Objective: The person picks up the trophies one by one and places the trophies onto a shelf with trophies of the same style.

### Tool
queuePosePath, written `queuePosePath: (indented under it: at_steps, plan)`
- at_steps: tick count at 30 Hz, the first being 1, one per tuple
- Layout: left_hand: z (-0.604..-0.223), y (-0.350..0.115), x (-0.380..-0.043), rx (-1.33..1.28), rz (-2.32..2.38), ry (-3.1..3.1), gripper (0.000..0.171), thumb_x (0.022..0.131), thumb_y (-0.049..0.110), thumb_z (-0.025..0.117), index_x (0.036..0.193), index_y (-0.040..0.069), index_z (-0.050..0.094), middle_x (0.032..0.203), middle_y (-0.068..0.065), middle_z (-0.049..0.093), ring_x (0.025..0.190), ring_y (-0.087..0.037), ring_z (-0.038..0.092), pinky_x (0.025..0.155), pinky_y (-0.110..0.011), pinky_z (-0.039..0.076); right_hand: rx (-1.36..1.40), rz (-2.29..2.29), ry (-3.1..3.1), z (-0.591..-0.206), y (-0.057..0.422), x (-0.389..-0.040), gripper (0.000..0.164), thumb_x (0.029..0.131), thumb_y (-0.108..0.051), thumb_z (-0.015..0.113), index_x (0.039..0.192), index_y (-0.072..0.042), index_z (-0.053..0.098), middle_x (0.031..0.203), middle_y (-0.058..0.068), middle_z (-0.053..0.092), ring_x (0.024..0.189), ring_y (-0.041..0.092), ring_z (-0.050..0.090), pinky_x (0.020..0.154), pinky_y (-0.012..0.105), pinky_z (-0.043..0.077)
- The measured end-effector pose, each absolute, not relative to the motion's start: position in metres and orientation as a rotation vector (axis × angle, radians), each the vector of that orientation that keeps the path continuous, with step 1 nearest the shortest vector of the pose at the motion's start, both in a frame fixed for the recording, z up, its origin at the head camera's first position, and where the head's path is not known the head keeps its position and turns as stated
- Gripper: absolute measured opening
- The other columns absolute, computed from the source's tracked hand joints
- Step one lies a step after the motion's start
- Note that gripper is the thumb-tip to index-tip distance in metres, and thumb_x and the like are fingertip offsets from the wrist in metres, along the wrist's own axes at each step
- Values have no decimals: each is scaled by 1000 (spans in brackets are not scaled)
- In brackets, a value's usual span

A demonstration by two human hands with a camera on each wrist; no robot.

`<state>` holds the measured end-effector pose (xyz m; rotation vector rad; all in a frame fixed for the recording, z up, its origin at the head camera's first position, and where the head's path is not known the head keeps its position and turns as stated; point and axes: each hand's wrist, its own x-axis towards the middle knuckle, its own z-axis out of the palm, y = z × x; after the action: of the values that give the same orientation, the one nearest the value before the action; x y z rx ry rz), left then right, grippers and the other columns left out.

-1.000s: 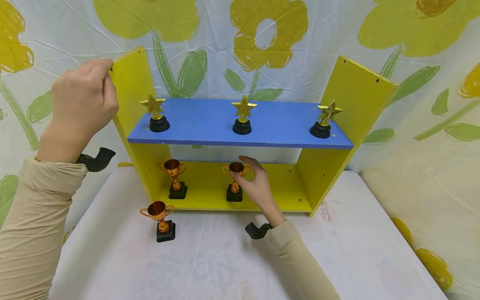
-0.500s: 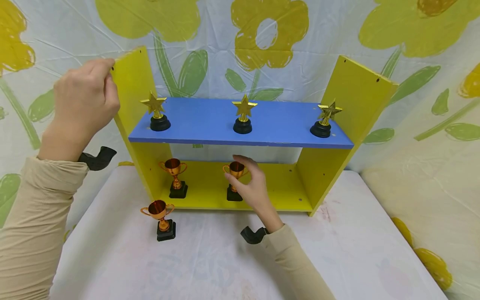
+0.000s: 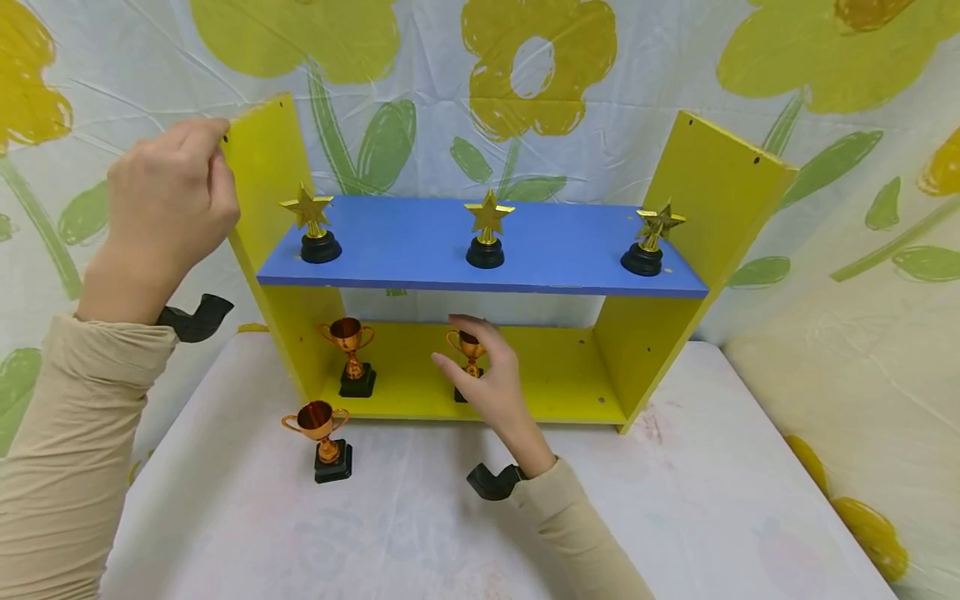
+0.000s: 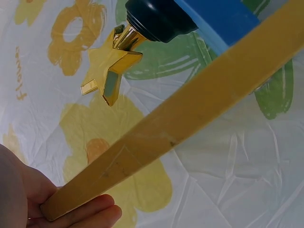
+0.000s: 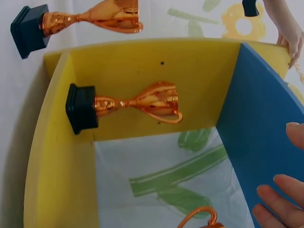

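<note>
My left hand (image 3: 167,204) grips the top of the shelf unit's yellow left side panel (image 3: 272,171); in the left wrist view the fingers (image 4: 97,211) wrap its end. My right hand (image 3: 491,379) is in front of the lower yellow shelf, thumb and fingers spread apart, holding nothing. Behind it stands a bronze cup trophy (image 3: 471,348), partly hidden by the hand. Another cup trophy (image 3: 351,342) stands upright at the left of that shelf. A third cup trophy (image 3: 321,429) stands on the table before the unit.
Gold star trophies stand on the blue upper shelf (image 3: 408,229): one at left (image 3: 318,242), one in the middle (image 3: 486,246), one at right (image 3: 645,254). The yellow right side panel (image 3: 712,183) rises beyond. White cloth covers the table (image 3: 405,517); a flowered cloth hangs behind.
My right hand has left the middle cup trophy, opened wider and moved left across its front. The left hand stays on the panel, and the trophies have not moved.
</note>
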<state>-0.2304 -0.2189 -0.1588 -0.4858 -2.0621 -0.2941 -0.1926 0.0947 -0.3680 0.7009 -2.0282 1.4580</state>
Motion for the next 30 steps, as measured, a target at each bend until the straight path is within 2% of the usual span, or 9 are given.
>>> queuePosePath:
  at_steps: [4,10,14,21,30]
  plan:
    - [-158,-218,-230,-485,-289,-2060,40,96,9,37,120,-6,65,112,-25,68,68,-59,52,57,-66,39,685,1479,-2037,-357,86,-182,49,83,-2,78,129,0,62,130,18,61,117,36,56,97,57,44]
    - [-158,-218,-230,-492,-290,-2055,40,96,8,37,120,-6,65,111,-25,68,68,-58,52,56,-65,39,663,1494,-2078,-338,76,-164,46,83,0,76,127,4,61,129,19,61,121,32,55,103,50,43]
    - [-158,-218,-230,-493,-289,-2062,40,96,9,37,120,-7,64,111,-26,68,69,-58,52,58,-66,39,667,1517,-2075,-353,72,-174,48,84,-4,77,129,-1,62,131,16,61,123,29,53,105,49,40]
    - [-159,-218,-230,-494,-285,-2058,40,97,9,37,121,-6,64,112,-25,68,66,-57,51,55,-65,38,691,1544,-2060,-370,66,-184,48,87,-17,77,132,-13,62,133,2,60,126,18,52,107,51,38]
    - [-159,-218,-229,-484,-286,-2071,40,96,9,36,121,-6,64,112,-26,68,69,-59,52,58,-66,39,701,1590,-2079,-368,49,-180,49,87,-19,77,133,-15,61,134,3,60,127,16,51,107,49,38]
